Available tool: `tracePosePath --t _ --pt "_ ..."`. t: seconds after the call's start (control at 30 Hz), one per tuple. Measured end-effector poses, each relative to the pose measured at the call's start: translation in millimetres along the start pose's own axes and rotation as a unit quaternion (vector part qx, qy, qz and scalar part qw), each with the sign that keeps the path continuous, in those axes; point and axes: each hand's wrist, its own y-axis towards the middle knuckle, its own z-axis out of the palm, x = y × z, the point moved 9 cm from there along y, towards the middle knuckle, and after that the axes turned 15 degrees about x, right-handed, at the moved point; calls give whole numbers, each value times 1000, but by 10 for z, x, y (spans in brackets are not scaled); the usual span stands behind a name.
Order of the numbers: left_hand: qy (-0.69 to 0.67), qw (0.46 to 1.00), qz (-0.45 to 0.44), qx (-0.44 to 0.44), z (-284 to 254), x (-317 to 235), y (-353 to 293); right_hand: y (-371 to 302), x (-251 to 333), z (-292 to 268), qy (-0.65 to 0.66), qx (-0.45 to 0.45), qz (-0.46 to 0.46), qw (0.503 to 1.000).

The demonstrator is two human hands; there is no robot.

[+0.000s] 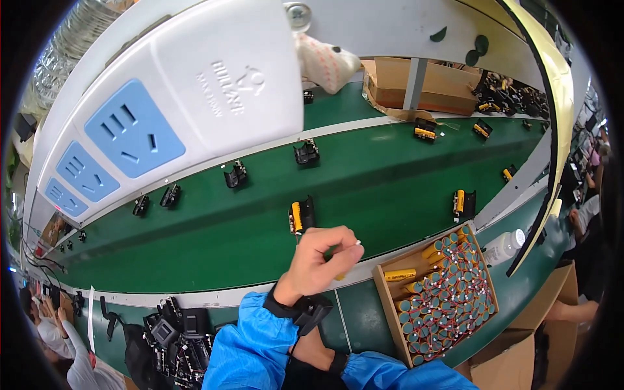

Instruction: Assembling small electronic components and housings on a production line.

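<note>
In the middle my left hand [322, 260] is raised over the near edge of the green conveyor belt, thumb and fingers closed in a pinch. A small white piece [358, 243] shows at the fingertips; a bit of yellow shows just below the hand. My right hand [313, 353] is lower down, mostly hidden behind my left forearm, its fingers out of sight. A black plastic part [313, 314] shows between my left wrist and right hand; what holds it is unclear. Just beyond my left hand, a black housing with a yellow battery [301, 216] lies on the belt.
A cardboard box of yellow battery cells with red wires [442, 296] stands at right, beside a white bottle [504, 247]. Black housings [175, 338] are piled at left. More housings [307, 152] line the belt. A white power strip [221, 71] hangs close overhead. Other people work at both sides.
</note>
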Motion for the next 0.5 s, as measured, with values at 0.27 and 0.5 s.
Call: tracePosePath --t 0.27,0.5 --pt "97 956 -131 244 -12 127 -83 -86 -309 -459 216 -292 26 931" --pt "151 871 -242 399 303 481 -240 -74 123 -641 53 -301 -53 951"
